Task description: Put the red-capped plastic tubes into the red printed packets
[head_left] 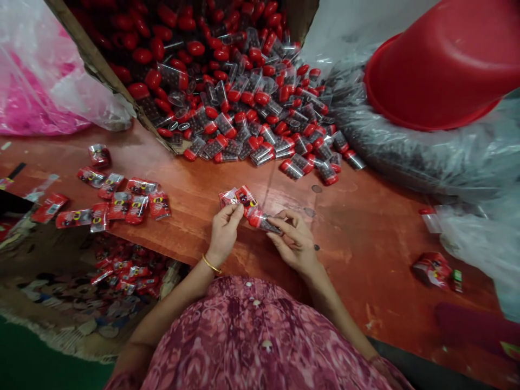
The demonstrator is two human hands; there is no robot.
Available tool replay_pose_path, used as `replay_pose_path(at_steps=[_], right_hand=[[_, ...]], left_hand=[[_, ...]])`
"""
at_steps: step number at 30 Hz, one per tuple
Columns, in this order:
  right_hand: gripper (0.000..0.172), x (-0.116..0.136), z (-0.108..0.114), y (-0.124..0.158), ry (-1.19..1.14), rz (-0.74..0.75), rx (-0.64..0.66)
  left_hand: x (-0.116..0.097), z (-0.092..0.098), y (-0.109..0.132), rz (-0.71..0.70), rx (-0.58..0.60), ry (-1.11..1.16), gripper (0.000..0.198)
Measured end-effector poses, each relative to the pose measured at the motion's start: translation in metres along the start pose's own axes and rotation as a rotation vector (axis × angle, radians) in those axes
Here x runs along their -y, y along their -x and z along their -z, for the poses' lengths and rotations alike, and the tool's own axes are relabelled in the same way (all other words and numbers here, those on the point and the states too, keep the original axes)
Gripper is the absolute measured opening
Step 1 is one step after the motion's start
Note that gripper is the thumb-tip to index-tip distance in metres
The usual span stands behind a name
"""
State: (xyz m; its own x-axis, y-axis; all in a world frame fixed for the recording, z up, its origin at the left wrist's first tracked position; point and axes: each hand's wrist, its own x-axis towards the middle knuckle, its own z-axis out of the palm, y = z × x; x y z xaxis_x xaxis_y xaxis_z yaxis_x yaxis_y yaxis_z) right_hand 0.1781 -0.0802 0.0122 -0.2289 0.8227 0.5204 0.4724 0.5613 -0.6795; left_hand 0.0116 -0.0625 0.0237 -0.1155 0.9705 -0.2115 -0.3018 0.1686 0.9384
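Note:
Over the red-brown table [361, 233], close to my body, both hands meet in front of me. My left hand [225, 227] pinches a red printed plastic wrapper [246, 197] between thumb and fingertips. Thumb and fingers of my right hand [294, 238] close on a small clear tube with a red cap [257, 219] and dark contents. The tube's red end touches or lies just beside the wrapper; whether it is inside cannot be made out. Several red wrapped packs [119, 206] lie on the table left of my left hand.
A cardboard box [101, 70] spills many red-capped tubes [244, 130] across the table's back. A red bucket [442, 70] rests on a filled plastic bag [430, 157] at right. More packs [130, 271] fill a box below the table's left edge. Pink goods in a bag [49, 92] stand back left.

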Motion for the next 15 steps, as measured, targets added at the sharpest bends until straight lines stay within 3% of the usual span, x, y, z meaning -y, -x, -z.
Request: replay_pose_path(at_steps=[3,9,15], right_hand=[[0.040,0.001,-0.002,-0.002,-0.014,0.038,0.020],[0.045,0.004,-0.005,-0.008,0.081,0.136,-0.022],[0.045,0.008,-0.022,-0.005,0.216,0.052,-0.139]], left_hand=[[-0.002,-0.008,-0.002,0.148,-0.019,0.196,0.034],[-0.003,-0.017,-0.002,0.155,-0.084,0.236,0.035],[-0.005,-0.030,0.011,0.253,-0.180,0.393,0.041]])
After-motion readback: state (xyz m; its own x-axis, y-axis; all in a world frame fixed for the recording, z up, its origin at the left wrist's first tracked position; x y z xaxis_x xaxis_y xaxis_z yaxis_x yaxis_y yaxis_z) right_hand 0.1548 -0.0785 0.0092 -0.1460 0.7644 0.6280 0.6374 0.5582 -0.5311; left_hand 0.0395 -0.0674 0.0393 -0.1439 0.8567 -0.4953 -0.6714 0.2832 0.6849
